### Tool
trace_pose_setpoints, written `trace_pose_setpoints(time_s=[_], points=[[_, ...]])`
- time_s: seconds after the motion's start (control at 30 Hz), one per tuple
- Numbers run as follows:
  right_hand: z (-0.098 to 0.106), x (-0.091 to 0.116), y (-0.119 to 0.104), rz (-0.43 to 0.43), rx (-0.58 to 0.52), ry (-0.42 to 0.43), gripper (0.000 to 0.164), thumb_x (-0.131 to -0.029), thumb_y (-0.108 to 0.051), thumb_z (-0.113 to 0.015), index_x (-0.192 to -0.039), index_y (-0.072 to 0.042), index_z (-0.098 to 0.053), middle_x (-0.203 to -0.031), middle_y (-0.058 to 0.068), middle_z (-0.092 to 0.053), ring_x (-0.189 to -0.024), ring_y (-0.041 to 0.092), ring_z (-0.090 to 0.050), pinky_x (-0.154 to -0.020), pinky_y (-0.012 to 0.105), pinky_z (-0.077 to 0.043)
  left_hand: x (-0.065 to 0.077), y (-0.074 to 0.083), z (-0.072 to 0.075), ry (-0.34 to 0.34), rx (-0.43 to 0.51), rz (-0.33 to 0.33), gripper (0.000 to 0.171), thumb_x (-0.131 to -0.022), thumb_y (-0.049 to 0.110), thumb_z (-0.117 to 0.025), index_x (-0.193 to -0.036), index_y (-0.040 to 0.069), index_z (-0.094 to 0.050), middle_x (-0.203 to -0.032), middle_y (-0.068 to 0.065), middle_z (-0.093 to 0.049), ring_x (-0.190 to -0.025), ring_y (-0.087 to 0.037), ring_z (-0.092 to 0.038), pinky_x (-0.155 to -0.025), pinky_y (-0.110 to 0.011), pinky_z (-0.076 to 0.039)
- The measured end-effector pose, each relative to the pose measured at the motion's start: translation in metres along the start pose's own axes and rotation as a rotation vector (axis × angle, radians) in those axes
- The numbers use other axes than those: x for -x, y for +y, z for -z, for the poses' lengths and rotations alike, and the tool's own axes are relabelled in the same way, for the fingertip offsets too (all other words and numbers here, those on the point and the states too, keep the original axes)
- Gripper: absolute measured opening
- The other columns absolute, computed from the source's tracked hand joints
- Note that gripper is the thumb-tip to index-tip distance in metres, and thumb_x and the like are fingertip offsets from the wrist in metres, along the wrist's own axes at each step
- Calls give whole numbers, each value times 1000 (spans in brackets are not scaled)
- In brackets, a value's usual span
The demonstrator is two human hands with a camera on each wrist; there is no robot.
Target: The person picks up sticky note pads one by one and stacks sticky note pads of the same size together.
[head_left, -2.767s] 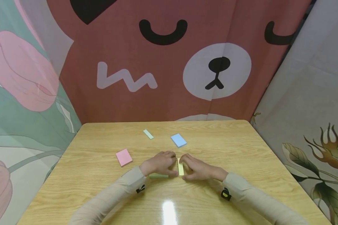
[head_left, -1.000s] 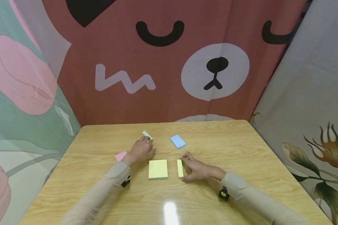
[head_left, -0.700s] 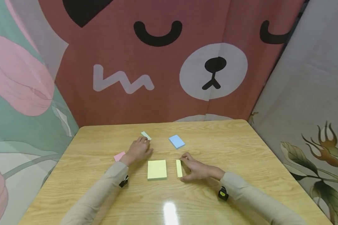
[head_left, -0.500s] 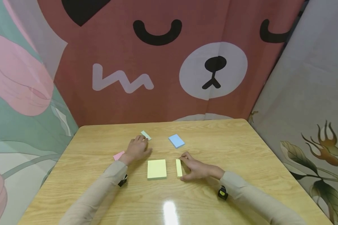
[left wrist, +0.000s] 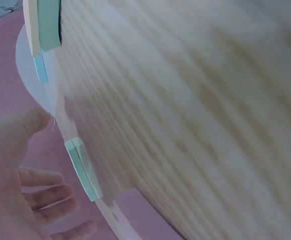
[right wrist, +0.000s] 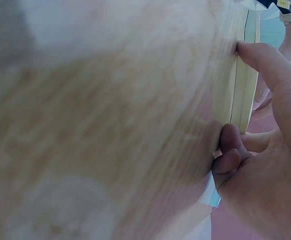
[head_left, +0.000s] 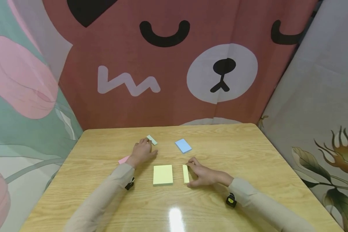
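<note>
My right hand (head_left: pixel 206 175) pinches a narrow yellow sticky-note pad (head_left: pixel 186 175) by its two ends, thumb at the near end and index finger at the far end; the pad lies on the table. In the right wrist view, this yellow pad (right wrist: pixel 245 95) spans from thumb to fingers. To its left lies a square yellow sticky-note pad (head_left: pixel 162 175) with a green lower edge, touched by neither hand. My left hand (head_left: pixel 142 152) hovers with relaxed fingers beside a narrow pale-green sticky-note pad (head_left: pixel 152 140). The left wrist view shows that green pad (left wrist: pixel 83 170) just beyond the fingers, apart from them.
A blue sticky-note pad (head_left: pixel 183 146) lies toward the back of the wooden table (head_left: pixel 226 141). My left forearm partly covers a pink pad (head_left: pixel 124 159). Printed cloth curtains (head_left: pixel 119 106) hang behind the table and along both sides.
My left hand has moved from the middle toward the back left, uncovering the square yellow pad and partly covering the pink one. My right hand stays at the narrow yellow pad.
</note>
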State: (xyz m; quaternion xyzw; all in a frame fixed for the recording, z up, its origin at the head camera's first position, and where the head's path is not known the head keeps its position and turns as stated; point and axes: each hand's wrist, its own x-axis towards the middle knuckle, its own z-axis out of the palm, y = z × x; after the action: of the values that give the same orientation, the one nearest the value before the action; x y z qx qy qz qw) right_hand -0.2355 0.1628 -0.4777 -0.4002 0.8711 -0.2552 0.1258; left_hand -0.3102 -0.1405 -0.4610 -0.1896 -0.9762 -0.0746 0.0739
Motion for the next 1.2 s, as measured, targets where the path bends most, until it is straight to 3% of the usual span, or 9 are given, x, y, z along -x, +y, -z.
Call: trace_pose_setpoints(time_s=[0.3, 0.5, 0.9, 1.2], points=[[-1, 2, 0, -3, 11, 4, 86, -76, -42, -66, -135, 3, -23, -122, 8, -22, -89, 12, -43, -78, 24, -42, -11, -4, -3, -35, -4, 32, 64, -80, 49, -56, -116, -3, -51, -123, -18, -43, -111, -34, -40, -85, -53, -36], [0, 2, 0, -6, 16, 3, 86, -76, -42, -66, -134, 4, -23, -123, 9, -22, -92, 13, -43, -80, 25, -41, -17, -10, -4, -30, 12, 49, 55, -80, 46, -56, -106, -2, -53, -118, -19, -45, -106, -36, -44, -82, -56, -36], [2, 2, -4, -2, -2, -19, 85, -77, -41, -65, -134, 5, -22, -122, 10, -22, -102, 17, -41, -86, 28, -39, -23, -8, -1, -102, 21, 111, 66, -82, 49, -52, -123, -3, -45, -126, -20, -39, -113, -36, -39, -87, -56, -33], [2, 3, -2, 7, 2, -15, 84, -77, -40, -65, -135, 4, -22, -120, 9, -22, -105, 17, -39, -89, 29, -38, -25, -6, -1, -123, 19, 137, 62, -85, 45, -51, -120, -6, -46, -125, -21, -41, -111, -37, -40, -87, -56, -32]])
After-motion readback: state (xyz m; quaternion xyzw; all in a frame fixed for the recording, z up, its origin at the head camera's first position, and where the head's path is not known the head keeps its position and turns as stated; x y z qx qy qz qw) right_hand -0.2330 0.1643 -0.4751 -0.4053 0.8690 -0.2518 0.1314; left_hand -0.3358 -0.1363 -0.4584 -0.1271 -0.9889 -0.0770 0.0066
